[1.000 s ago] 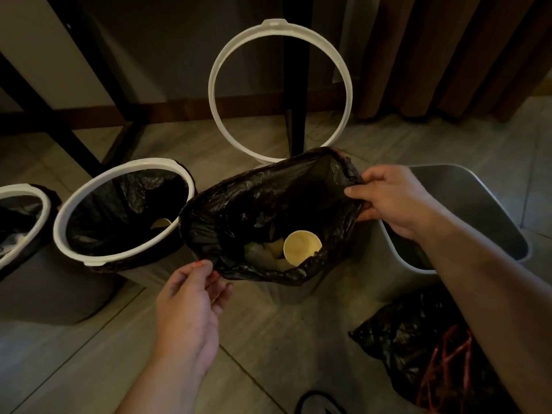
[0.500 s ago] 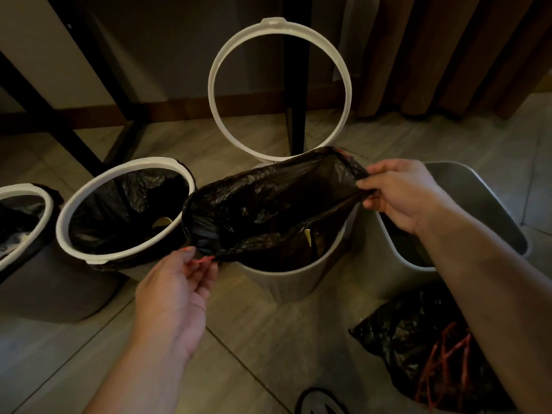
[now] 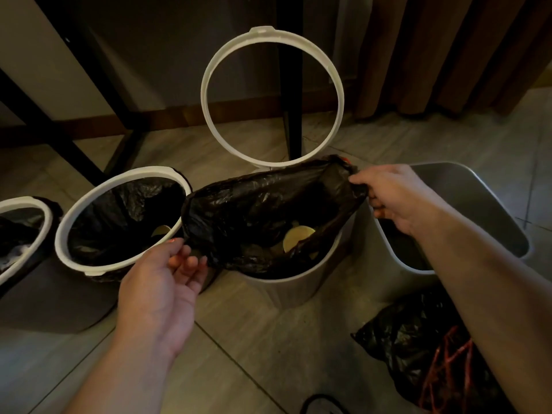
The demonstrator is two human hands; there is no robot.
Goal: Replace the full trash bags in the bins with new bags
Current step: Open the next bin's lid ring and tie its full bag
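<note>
Middle bin (image 3: 286,289), white, with its hoop (image 3: 260,32) flipped up at twelve o'clock. The full bag (image 3: 254,204) sits in it, mouth stretched wide above the rim. The right hand (image 3: 397,198) clenches the bag's edge at three o'clock, and the left hand (image 3: 161,282) pinches it at eight. There's a paper cup (image 3: 295,239) showing inside. This looks like the lift-out. Next, gather that mouth closed and haul straight up, clear of the rim.

Lined bin (image 3: 61,243) left of middle bin (image 3: 283,291); third bin (image 3: 478,204) right

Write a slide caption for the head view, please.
Left hand and right hand pinch a black trash bag open above its white bin, ring lid raised.
</note>
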